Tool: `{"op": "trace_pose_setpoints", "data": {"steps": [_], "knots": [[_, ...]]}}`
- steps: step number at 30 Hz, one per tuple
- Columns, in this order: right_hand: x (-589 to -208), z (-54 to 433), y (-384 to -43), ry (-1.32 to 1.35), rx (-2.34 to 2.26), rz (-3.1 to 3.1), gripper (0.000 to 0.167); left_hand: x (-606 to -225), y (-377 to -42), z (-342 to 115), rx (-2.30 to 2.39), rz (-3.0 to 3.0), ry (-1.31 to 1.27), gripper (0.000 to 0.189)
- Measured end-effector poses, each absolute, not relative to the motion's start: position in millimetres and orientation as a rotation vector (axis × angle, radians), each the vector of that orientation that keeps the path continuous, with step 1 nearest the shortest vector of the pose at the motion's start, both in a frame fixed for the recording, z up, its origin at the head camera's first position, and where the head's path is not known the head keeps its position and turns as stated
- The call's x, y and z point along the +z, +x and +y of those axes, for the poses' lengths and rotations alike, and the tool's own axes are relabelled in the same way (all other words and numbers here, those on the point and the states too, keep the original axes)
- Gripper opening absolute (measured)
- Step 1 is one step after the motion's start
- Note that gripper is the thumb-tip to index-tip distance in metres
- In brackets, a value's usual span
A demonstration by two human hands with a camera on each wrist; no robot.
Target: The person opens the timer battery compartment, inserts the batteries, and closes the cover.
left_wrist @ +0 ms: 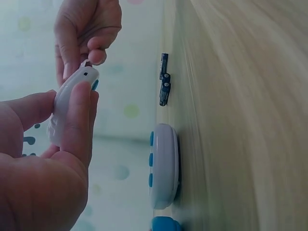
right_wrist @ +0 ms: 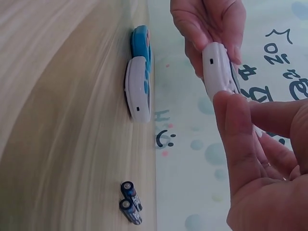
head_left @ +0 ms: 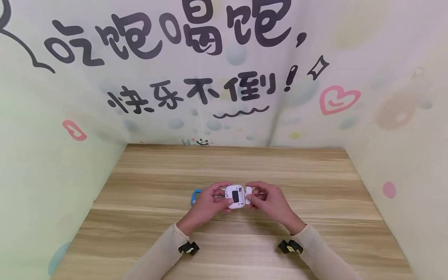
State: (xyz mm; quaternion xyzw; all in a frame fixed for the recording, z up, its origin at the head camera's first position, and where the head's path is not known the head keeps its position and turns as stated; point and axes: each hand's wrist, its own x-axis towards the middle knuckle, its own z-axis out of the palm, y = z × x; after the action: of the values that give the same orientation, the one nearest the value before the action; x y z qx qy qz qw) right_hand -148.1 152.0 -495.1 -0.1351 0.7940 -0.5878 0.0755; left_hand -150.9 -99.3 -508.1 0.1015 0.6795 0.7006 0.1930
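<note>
In the head view my left hand [head_left: 209, 200] grips a small white rounded device [head_left: 239, 203] by its side, its back turned up with a dark rectangle [head_left: 235, 196] on it. The left wrist view shows the thumb and fingers on both faces of the white device [left_wrist: 65, 108], with a bit of blue on its far face. My right hand [head_left: 273, 199] pinches a small white flat piece [head_left: 248, 193], like a battery cover, close beside the device's right edge. In the right wrist view, the right hand's fingers [right_wrist: 238, 139] come right at the device's [right_wrist: 216, 70] end.
On the wood-grain table [head_left: 245, 241] lies a second white device with blue buttons [left_wrist: 164, 166], beside a blue-framed one [right_wrist: 140, 43]. Two dark blue batteries [right_wrist: 131, 204] lie farther right. Printed walls [head_left: 217, 128] stand behind and at both sides.
</note>
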Motion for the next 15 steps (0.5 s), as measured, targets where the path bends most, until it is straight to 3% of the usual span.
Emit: {"op": "trace_pose_setpoints", "data": {"steps": [15], "knots": [[-513,177,-139,-0.567,-1.523,2.37,0.03,-510,-153,-105,1.957,1.868,0.357,0.062]]}}
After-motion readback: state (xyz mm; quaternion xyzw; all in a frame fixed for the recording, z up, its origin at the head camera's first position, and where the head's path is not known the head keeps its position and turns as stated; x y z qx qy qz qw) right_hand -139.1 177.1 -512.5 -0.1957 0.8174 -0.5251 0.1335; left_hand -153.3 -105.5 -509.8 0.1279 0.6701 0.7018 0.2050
